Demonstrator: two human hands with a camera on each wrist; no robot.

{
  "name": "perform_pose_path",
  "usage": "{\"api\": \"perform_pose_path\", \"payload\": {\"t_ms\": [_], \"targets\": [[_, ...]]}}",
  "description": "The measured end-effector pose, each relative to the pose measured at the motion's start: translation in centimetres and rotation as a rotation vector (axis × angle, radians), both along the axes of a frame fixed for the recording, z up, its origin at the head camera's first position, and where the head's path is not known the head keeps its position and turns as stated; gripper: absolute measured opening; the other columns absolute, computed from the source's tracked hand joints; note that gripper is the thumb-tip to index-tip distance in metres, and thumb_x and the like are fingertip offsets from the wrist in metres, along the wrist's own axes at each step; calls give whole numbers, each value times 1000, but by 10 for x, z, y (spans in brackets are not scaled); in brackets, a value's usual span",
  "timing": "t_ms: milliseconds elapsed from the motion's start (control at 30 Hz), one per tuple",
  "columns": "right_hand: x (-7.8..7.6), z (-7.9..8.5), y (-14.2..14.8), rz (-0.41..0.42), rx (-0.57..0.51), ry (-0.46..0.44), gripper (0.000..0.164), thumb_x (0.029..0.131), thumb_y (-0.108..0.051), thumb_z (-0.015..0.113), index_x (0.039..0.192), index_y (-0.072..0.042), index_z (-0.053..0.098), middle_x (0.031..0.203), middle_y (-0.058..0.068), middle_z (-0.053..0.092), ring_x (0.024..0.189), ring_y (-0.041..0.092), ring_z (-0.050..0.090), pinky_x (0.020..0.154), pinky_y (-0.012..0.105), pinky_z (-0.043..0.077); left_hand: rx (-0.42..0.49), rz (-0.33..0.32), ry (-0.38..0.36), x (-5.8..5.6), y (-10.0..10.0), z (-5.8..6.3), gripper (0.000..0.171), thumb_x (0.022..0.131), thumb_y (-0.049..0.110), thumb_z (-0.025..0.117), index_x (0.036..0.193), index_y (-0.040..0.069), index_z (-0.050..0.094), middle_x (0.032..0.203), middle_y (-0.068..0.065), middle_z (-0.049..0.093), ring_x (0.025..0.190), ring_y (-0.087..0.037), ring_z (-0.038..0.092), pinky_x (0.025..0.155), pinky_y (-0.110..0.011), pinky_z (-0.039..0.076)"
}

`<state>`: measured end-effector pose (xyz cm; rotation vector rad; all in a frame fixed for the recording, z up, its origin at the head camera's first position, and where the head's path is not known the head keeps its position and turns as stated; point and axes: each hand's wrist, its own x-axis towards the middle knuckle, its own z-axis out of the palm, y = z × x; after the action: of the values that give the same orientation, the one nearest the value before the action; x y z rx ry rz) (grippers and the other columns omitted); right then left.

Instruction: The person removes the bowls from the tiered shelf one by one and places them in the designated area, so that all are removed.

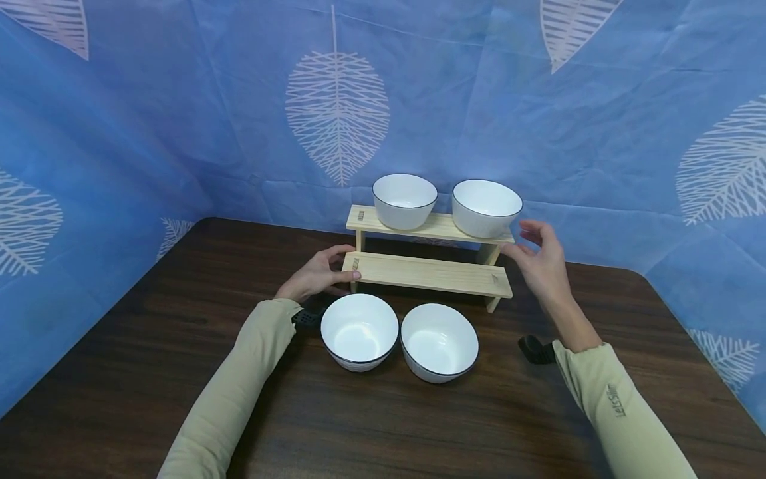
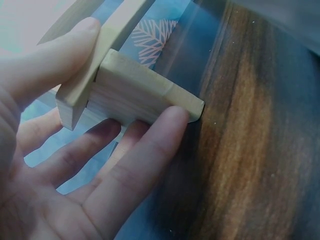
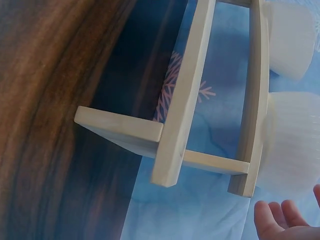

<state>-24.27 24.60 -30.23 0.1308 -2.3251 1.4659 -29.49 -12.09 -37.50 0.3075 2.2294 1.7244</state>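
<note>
The pale wooden two-tier rack (image 1: 427, 273) lies between my hands on the dark brown wood-grain surface (image 1: 179, 319), its long axis running left to right, the right end slightly nearer me. My left hand (image 1: 317, 273) grips the lower board's left end, thumb on top, fingers curled beneath beside the leg. My right hand (image 1: 543, 263) is at the upper board's right end, fingers loosely bent and apart from the thumb; I can't tell whether the thumb touches the wood. Two round white dark-rimmed bowls (image 1: 487, 209) stand on the upper board; two similar near bowls (image 1: 439, 342) sit in front of the rack. Small dark marks on the boards' left ends are unreadable; lettering on my light green right sleeve (image 1: 622, 412) perhaps reads "Let'sSlim".
</note>
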Motion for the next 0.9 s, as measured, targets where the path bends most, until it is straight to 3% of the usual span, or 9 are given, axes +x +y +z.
{"api": "perform_pose_path", "payload": {"t_ms": [333,600,900], "targets": [[-14,5,-1,41,9,9,77,95,-10,68,158,-1,24,159,22,26,144,41,29,115,60,33,-2,-4,2,-1,0,1,65,95,7,72,152,6,40,134,-26,48,107,-40,65,80,-47,62],[-28,6,-5,96,-26,-8,89,93,-10,71,162,-3,14,163,19,19,147,42,23,116,60,29,-12,7,-8,-3,-2,-3,65,95,7,72,152,7,41,133,-25,49,105,-38,66,78,-45,62],[-40,6,-7,95,-50,-20,96,91,-10,72,163,-6,9,165,19,14,149,42,18,119,57,25,1,3,-16,-3,-1,-3,65,95,7,73,152,8,41,135,-25,49,107,-39,66,79,-45,62]]}}
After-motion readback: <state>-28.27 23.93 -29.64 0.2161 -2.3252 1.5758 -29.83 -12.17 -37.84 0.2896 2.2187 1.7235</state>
